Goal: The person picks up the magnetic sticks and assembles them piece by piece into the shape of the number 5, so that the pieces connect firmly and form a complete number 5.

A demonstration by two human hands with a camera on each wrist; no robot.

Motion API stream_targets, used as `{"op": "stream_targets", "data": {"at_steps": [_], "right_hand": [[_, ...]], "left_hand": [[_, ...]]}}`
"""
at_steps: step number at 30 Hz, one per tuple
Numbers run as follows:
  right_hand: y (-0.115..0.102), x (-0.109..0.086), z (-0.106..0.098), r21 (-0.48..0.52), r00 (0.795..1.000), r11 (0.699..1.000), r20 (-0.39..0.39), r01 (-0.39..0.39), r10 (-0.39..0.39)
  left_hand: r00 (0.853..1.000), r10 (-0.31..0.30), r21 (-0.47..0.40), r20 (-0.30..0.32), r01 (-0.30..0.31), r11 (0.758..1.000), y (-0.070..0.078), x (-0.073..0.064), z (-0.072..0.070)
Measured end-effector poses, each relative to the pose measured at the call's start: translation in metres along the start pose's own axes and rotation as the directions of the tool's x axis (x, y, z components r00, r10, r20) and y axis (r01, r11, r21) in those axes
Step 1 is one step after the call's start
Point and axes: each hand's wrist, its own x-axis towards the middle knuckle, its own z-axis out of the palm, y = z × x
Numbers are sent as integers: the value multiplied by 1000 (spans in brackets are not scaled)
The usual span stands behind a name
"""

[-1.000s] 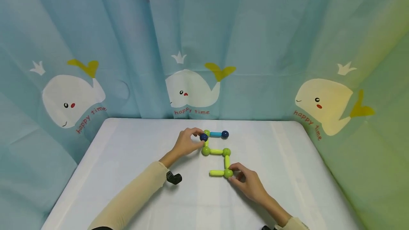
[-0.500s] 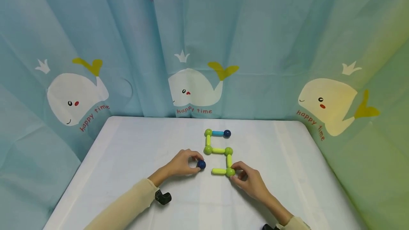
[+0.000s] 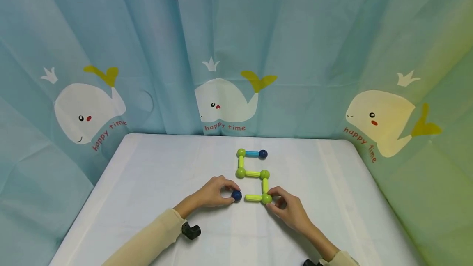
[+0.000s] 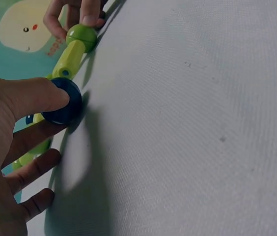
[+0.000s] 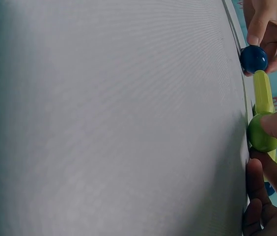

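Note:
Between thumb and forefinger my left hand [image 3: 215,192] pinches a dark blue ball [image 3: 236,196], just left of the free end of a yellow-green rod [image 3: 253,198]. A small gap parts ball and rod in the head view. My right hand [image 3: 291,210] pinches the green ball [image 3: 266,198] at that rod's other end. From there the joined rods and green balls run back in an S-like zigzag, through an upright rod [image 3: 265,185] and a middle rod [image 3: 253,174]. At the far end a light blue rod [image 3: 252,154] carries another dark blue ball [image 3: 263,154].
All the pieces lie on a white-covered table [image 3: 166,163]. Behind and at both sides hangs a blue-green curtain [image 3: 303,52] with whale prints. A black camera mount [image 3: 191,230] sits at the left wrist.
My left hand has brought the dark blue ball from the far left corner of the zigzag toward me, then slightly right to near the rod's end. The right hand stays on its green ball.

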Motion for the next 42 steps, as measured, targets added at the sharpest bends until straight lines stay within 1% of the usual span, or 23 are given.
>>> {"op": "stream_targets", "data": {"at_steps": [5,11,16,21,25,31,35,37,39,42], "right_hand": [[-1,1,0,-11,1000,1000,2,-4,4],[-2,1,-1,-14,1000,999,11,-29,29],[-1,2,0,0,1000,1000,-1,-11,11],[-2,2,1,1,1000,1000,4,-11,11],[-3,4,1,-4,1000,1000,10,-18,18],[-5,12,0,-23,1000,1000,26,1,-1],[-5,19,-2,-50,999,999,50,-13,15],[-4,23,-3,-57,998,998,59,-7,11],[-4,27,-5,-59,998,998,63,8,-5],[-3,33,-7,-62,998,997,59,42,-38]], "left_hand": [[1000,4,7,-2,-4,1000,0,1,0],[1000,-2,11,4,2,1000,0,2,2],[1000,17,1,7,-17,1000,3,4,4],[1000,2,-16,19,-1,1000,5,4,4],[1000,-5,-7,18,5,1000,4,5,3],[1000,-7,5,5,7,1000,-1,9,2],[1000,13,8,-11,-13,1000,-4,14,1],[999,24,9,-24,-24,1000,-5,17,0],[999,31,9,-36,-31,999,-6,19,0],[999,25,15,-48,-25,1000,-8,24,-1]]}}
